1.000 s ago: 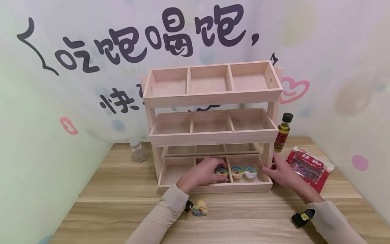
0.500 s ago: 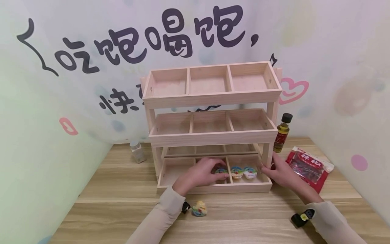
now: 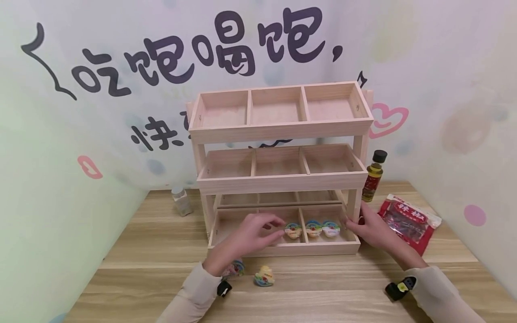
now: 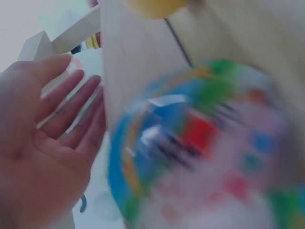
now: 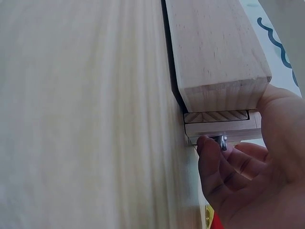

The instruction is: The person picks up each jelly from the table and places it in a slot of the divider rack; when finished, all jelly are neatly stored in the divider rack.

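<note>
person in beige sleeves (image 3: 191, 294) at a wood desk (image 3: 323, 296), facing a 3-tier wood rack (image 3: 282, 183); each tier is split into 3 bays side by side. l hand (image 3: 252, 233) hovers at the btm tier, over the left & mid bays, grip spread — fingers & thumb apart, nothing held. its fingertips are just left of a small round mid cup (image 3: 292, 230), which sits in the btm mid bay by the divider; can't tell if they touch it. the btm right bay has 2 more: a blue-edged cup (image 3: 313, 229) & a white cup (image 3: 331, 229), side by side.

r hand (image 3: 373, 226) is at the rack's lower right end, grip pinching the wood — fingers curled round the outer side.

on the desk in front of the rack: a yellow cup (image 3: 264, 276), tipped, and left of it a pink cup (image 3: 235, 268), partly hidden by the l wrist (image 3: 214, 265). in the l wrist view the pink one is v. close & blurred.

a bottle (image 3: 372, 177) w/ black cap stands by the rack's right side; a red bag (image 3: 409, 222) lies near the r hand. small jar (image 3: 182, 202) at back left. wall (image 3: 101, 134) behind has big black chinese writing.
</note>
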The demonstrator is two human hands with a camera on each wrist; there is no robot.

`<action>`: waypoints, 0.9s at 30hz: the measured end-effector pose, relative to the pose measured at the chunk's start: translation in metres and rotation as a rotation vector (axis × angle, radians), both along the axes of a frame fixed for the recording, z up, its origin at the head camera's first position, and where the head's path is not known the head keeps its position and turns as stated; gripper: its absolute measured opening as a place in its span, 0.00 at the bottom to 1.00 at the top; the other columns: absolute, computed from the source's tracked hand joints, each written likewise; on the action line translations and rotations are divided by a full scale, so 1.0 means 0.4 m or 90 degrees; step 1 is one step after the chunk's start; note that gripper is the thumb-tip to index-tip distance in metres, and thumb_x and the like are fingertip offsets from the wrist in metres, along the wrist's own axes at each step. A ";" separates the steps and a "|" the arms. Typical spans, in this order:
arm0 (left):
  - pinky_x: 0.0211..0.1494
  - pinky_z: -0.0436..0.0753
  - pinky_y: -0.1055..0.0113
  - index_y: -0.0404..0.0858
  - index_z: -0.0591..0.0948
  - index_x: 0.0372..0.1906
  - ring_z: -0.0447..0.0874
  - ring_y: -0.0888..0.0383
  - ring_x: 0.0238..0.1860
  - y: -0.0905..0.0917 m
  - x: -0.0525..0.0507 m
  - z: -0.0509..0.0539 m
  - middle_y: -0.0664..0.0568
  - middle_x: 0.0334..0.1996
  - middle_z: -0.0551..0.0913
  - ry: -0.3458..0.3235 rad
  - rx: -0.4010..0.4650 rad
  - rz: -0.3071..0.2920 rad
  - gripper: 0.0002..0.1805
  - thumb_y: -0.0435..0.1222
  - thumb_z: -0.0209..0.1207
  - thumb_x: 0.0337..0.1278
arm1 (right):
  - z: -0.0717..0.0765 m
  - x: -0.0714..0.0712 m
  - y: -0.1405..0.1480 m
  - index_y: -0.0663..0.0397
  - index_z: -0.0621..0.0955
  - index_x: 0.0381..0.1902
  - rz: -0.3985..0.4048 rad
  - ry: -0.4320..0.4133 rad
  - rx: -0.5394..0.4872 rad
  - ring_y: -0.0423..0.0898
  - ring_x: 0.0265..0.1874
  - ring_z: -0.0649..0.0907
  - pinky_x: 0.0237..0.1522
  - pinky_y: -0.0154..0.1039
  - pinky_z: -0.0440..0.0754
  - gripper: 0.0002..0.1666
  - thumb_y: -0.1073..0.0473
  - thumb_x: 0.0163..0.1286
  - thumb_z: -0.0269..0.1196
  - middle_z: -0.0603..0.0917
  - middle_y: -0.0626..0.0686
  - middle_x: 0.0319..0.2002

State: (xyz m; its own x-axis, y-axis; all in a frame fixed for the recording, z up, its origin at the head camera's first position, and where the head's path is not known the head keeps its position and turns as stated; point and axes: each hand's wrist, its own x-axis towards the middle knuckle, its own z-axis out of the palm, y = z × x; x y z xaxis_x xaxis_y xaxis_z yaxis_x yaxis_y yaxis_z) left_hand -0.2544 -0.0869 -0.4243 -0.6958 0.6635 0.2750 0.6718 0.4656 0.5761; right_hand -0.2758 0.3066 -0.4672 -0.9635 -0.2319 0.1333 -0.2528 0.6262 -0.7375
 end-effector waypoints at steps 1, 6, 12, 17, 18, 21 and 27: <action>0.62 0.90 0.60 0.35 0.86 0.60 0.91 0.53 0.57 -0.009 0.004 -0.004 0.47 0.56 0.91 0.005 0.009 -0.007 0.15 0.38 0.63 0.79 | 0.000 0.000 0.000 0.60 0.54 0.85 -0.001 -0.001 0.000 0.60 0.55 0.83 0.57 0.61 0.89 0.50 0.56 0.79 0.68 0.75 0.72 0.70; 0.58 0.90 0.63 0.42 0.87 0.59 0.90 0.61 0.52 -0.044 0.029 -0.014 0.51 0.54 0.92 -0.035 0.051 -0.033 0.14 0.44 0.61 0.82 | 0.002 0.003 0.001 0.59 0.53 0.86 -0.007 -0.011 0.002 0.60 0.54 0.83 0.57 0.64 0.89 0.51 0.55 0.78 0.68 0.75 0.72 0.70; 0.54 0.90 0.70 0.40 0.89 0.56 0.89 0.68 0.47 -0.069 0.071 -0.019 0.51 0.50 0.93 -0.053 0.069 -0.078 0.12 0.41 0.63 0.79 | 0.001 0.002 -0.002 0.60 0.53 0.86 0.000 -0.008 -0.002 0.61 0.54 0.83 0.57 0.64 0.89 0.50 0.56 0.79 0.68 0.75 0.72 0.71; 0.53 0.90 0.69 0.36 0.89 0.54 0.91 0.65 0.47 -0.086 0.108 -0.026 0.51 0.48 0.93 -0.019 0.017 -0.123 0.11 0.38 0.66 0.76 | 0.001 0.000 -0.006 0.60 0.53 0.86 0.005 -0.010 -0.002 0.60 0.55 0.83 0.57 0.62 0.89 0.50 0.56 0.79 0.68 0.74 0.72 0.71; 0.54 0.89 0.69 0.37 0.89 0.54 0.91 0.64 0.48 -0.088 0.113 -0.027 0.52 0.48 0.93 -0.009 0.000 -0.127 0.11 0.38 0.67 0.76 | 0.001 0.000 -0.006 0.60 0.53 0.86 0.004 -0.011 0.000 0.60 0.54 0.83 0.56 0.62 0.90 0.50 0.55 0.79 0.68 0.75 0.72 0.71; 0.55 0.87 0.69 0.41 0.89 0.56 0.89 0.62 0.48 -0.089 0.122 -0.025 0.53 0.51 0.93 -0.007 -0.048 -0.138 0.14 0.41 0.71 0.72 | 0.003 0.000 -0.005 0.60 0.53 0.86 -0.005 -0.010 0.006 0.59 0.53 0.83 0.55 0.60 0.90 0.50 0.54 0.79 0.68 0.75 0.72 0.70; 0.52 0.84 0.77 0.43 0.88 0.58 0.84 0.67 0.43 -0.087 0.125 -0.024 0.56 0.51 0.91 -0.030 -0.106 -0.147 0.18 0.41 0.75 0.67 | 0.003 0.001 -0.004 0.61 0.54 0.86 -0.007 -0.008 0.016 0.58 0.52 0.83 0.54 0.58 0.90 0.49 0.53 0.80 0.67 0.77 0.72 0.68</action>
State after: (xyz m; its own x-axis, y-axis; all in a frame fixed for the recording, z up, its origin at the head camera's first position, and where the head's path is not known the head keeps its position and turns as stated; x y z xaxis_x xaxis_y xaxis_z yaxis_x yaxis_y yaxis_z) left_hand -0.2043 -0.1216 -0.4340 -0.5302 0.8394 0.1199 0.7454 0.3941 0.5377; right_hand -0.2756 0.3052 -0.4659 -0.9677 -0.2241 0.1157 -0.2366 0.6478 -0.7241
